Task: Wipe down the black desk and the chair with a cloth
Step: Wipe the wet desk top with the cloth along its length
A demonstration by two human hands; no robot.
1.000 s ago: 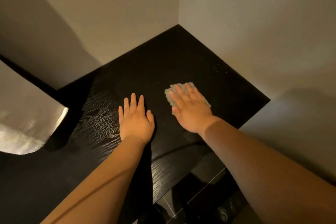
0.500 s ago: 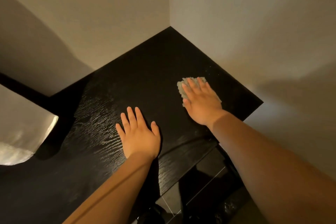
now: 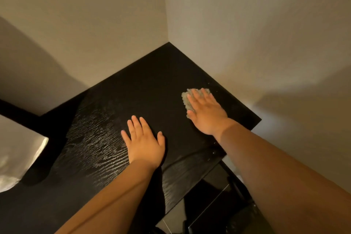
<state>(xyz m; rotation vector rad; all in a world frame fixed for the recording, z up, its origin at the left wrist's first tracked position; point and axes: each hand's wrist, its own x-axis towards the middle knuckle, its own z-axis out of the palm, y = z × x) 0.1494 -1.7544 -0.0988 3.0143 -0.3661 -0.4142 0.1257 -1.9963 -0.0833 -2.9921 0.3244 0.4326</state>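
Fingers (image 3: pixel 135 125) on the left hand (image 3: pixel 144 144) are straight and a bit spread, palm flat on the desk (image 3: pixel 152 85), holding nothing, just resting there. That hand sits close to the desk's front edge, roughly mid-width. Right below that front edge you can see some dark glossy floor (image 3: pixel 214 194). Off to the desk's left side the wood grain catches the light and looks kinda streaky, and past the desk's left end there's a pale rounded thing (image 3: pixel 17 159), honestly can't tell what it is.

Further back on the desk, the right hand (image 3: pixel 206 114) is laid flat too, fingers stretched out and pressing down on the cloth (image 3: pixel 186 99). No curling or pinching, it's just pinned under the palm and fingers. The cloth is a pale greyish-green wad, bunched up, poking out past the fingertips and on the thumb side. It's lying on the desktop close to the desk's right edge, well apart from the left hand.

Beyond that the desk runs back into a corner, with plain beige walls (image 3: pixel 95 24) meeting its back and right sides.
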